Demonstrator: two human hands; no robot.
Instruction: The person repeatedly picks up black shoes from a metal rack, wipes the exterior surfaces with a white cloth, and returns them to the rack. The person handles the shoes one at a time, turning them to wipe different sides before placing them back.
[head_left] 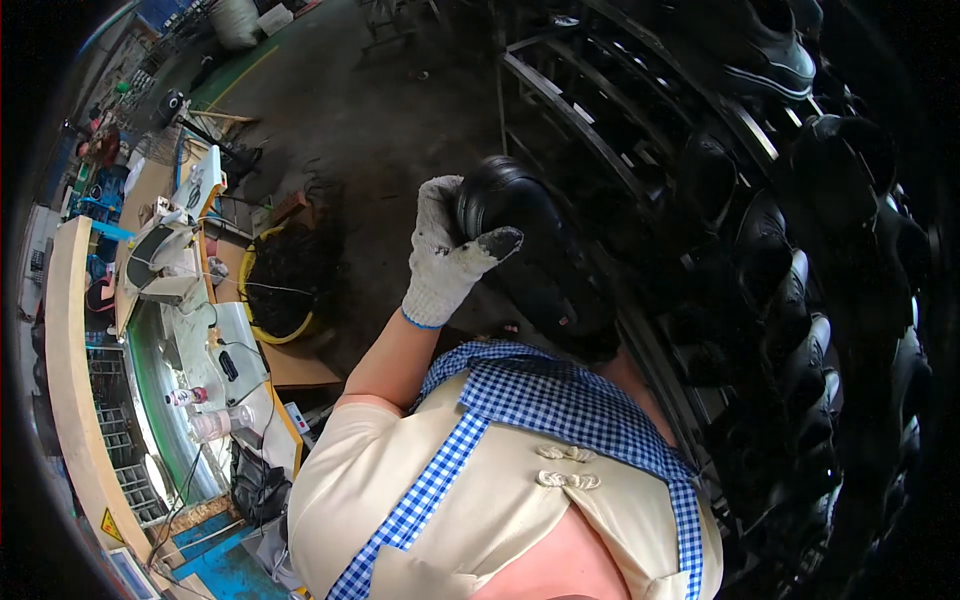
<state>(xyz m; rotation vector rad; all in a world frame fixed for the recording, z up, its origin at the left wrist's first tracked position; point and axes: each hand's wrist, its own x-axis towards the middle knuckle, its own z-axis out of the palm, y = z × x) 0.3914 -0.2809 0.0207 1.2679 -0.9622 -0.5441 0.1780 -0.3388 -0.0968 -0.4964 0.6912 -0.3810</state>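
A black leather shoe (545, 250) is held up in front of my chest, its shiny rounded end pointing away from me. My left hand (445, 245), in a whitish knit glove with dark smudges, is closed around that end. The thumb lies across the near side, and the other fingers go behind the shoe. Of my right arm, only part of the forearm (633, 380) shows near the shoe's lower end. Its hand is lost in the dark there, so its fingers cannot be made out.
To my right stands a dark metal rack (570, 105) with many black shoes (765, 240) in rows. On the left, a workbench line (245, 340) carries bottles (222, 422) and cables. A yellow-rimmed tub (250, 300) of dark material stands beside it, near a cardboard box (300, 368).
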